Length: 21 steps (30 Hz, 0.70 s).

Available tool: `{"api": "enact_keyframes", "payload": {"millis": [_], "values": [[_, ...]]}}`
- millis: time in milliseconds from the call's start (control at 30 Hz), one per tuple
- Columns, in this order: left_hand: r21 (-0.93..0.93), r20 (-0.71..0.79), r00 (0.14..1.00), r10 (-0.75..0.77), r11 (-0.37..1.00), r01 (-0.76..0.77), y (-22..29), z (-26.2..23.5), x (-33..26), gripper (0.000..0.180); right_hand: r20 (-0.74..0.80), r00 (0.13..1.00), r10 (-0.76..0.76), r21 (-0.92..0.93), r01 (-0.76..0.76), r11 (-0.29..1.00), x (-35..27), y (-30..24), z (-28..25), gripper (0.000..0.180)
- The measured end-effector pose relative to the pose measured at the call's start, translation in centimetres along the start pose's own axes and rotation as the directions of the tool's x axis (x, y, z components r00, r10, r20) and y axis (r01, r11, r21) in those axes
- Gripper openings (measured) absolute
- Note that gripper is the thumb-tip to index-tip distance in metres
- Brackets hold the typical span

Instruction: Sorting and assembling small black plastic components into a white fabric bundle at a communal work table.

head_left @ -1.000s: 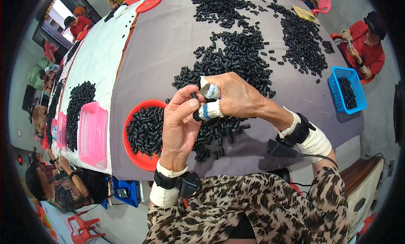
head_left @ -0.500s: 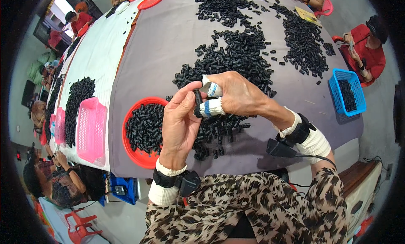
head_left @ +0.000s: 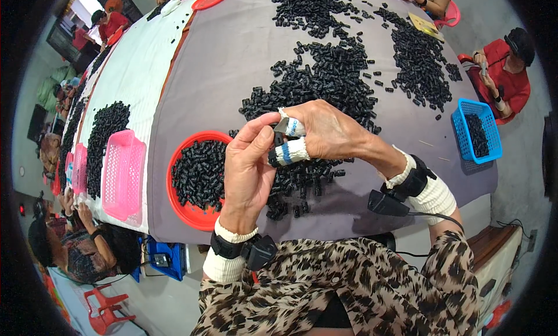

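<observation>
My left hand (head_left: 249,170) is closed, pinching a small black cylindrical part (head_left: 279,139) between thumb and fingertips. Close against it is my right hand (head_left: 325,130), closed, its thumb and a finger wrapped in white tape with blue marks. Between the right thumb and finger shows a thin flat grey blade-like piece (head_left: 282,126), touching or nearly touching the part; the fingers hide much of both. Below and beyond the hands spreads a large heap of similar black parts (head_left: 317,83). Left of my left hand stands a round red tray (head_left: 177,205) filled with such parts.
A blue basket (head_left: 485,156) holding black parts stands at the right edge of the grey-covered table (head_left: 215,69). On the left are a pink basket (head_left: 125,191) and another heap (head_left: 107,144). Several people work around the tables, one in red at the right.
The part between my fingers has tilted or slipped lower and shows less. The grey piece has moved slightly down toward it. Both hands stay in nearly the same place.
</observation>
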<state>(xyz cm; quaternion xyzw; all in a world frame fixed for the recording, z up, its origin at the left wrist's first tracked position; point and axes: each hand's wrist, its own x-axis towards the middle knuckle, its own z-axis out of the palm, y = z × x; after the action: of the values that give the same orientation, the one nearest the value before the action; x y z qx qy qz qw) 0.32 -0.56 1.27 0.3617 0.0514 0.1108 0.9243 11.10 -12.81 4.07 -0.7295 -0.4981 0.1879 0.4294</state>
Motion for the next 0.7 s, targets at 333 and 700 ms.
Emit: {"api": "enact_keyframes", "payload": {"millis": [333, 700], "values": [[0.007, -0.006, 1.0, 0.007, 1.0, -0.007, -0.3, -0.1, 0.2, 0.023, 0.034, 0.999, -0.006, -0.007, 0.006, 1.0, -0.1, 1.0, 0.2, 0.033], [0.031, -0.025, 1.0, 0.003, 1.0, -0.002, -0.3, 0.2, 0.1, 0.023, -0.024, 0.999, -0.045, 0.017, 0.045, 0.999, -0.2, 1.0, 0.5, 0.028]]}}
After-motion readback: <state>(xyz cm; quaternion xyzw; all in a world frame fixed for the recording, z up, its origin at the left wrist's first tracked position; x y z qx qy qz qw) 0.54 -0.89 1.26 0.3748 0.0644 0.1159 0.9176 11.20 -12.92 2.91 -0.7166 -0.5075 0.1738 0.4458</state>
